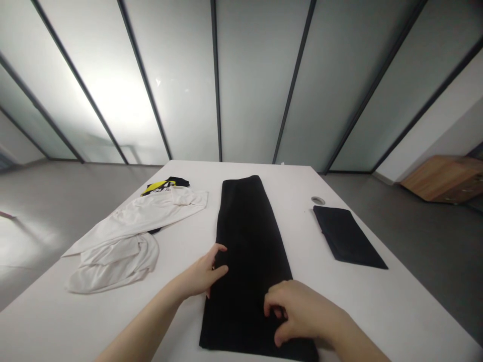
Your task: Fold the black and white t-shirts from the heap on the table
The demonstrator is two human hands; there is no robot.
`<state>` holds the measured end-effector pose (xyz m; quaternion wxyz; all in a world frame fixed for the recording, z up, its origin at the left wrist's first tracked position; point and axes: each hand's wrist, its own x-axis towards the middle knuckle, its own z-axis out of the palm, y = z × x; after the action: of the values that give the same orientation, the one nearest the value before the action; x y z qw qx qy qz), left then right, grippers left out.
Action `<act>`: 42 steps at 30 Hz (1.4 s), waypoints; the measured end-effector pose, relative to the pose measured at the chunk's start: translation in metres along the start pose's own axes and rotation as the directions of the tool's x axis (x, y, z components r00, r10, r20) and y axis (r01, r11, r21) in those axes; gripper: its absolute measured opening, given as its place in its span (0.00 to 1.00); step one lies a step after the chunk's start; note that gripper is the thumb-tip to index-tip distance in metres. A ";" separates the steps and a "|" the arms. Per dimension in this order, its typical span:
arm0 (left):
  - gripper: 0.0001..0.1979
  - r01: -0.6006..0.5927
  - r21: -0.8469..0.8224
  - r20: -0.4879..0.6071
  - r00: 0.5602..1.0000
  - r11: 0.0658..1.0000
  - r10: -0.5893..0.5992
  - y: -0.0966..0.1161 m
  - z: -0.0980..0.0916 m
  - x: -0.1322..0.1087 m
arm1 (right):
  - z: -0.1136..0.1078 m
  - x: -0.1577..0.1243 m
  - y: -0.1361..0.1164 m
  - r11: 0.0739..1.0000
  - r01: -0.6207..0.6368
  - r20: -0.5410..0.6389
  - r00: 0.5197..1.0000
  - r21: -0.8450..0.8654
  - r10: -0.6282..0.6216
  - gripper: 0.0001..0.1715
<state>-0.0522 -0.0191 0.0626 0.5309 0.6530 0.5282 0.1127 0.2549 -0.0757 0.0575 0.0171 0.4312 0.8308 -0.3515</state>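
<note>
A long black garment, probably folded trousers [247, 241], lies lengthwise down the middle of the white table [362, 306]. My left hand [202, 271] grips its left edge, with the fingers on top and the thumb tucked below the edge. My right hand [290, 311] is curled on the lower right part, its fingers pinching the black cloth. To the left of my left hand lies a rumpled white long-sleeved garment [124, 241]. A folded dark navy or black cloth [345, 236] lies to the right, apart from both hands.
A small yellow-and-black garment [166, 185] lies at the far left of the table, partly under the white sleeve. A round grommet [318, 200] is set in the tabletop. Grey floor surrounds the table, with a wooden cabinet [447, 178] at the right and frosted glass panels beyond.
</note>
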 end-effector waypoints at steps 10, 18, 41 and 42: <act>0.27 -0.055 0.235 0.289 0.957 0.971 -0.016 -0.006 -0.026 -0.005 | 0.003 -0.003 -0.013 0.998 0.060 0.039 0.997 0.013 -0.060 0.20; 0.24 -0.104 0.334 0.113 0.991 0.937 0.070 -0.003 -0.024 -0.005 | 0.003 -0.011 -0.033 0.998 0.046 0.019 0.999 -0.041 -0.046 0.16; 0.20 0.011 0.280 0.395 0.910 0.960 -0.126 -0.005 -0.034 -0.013 | -0.015 0.003 -0.003 0.954 -0.023 -0.342 0.931 0.298 0.129 0.15; 0.21 -0.036 0.327 0.278 0.959 0.944 -0.060 -0.006 -0.033 -0.009 | -0.014 0.006 0.001 0.969 -0.026 -0.456 0.879 0.246 0.139 0.15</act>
<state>-0.0826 -0.0086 0.0753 0.4856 0.7384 0.4619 -0.0751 0.2557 -0.0622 0.0651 -0.2203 0.5376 0.7439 -0.3303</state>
